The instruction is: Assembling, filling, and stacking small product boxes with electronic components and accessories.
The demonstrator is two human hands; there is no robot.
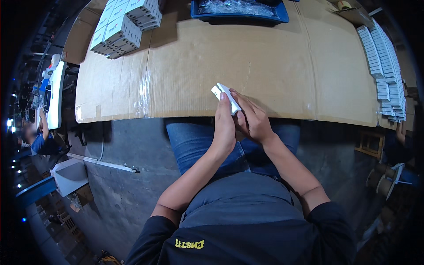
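Note:
A small white box (pixel 229 101) is held between my two hands, just above the near edge of the cardboard-covered table (pixel 212 62). A flap or end panel stands out at its far left end. My left hand (pixel 225 126) is closed on the box's left side, its thumb lying along the top. On the right side, my right hand (pixel 255 119) grips the box with its fingers along the edge. The underside of the box and several fingertips are hidden.
Stacked white boxes (pixel 119 33) stand at the far left of the table. A blue tray (pixel 240 20) with clear plastic packaging lies at the far middle. More small white boxes (pixel 383 66) line the right edge. Another person (pixel 44 140) sits at a white table (pixel 56 97) on the left.

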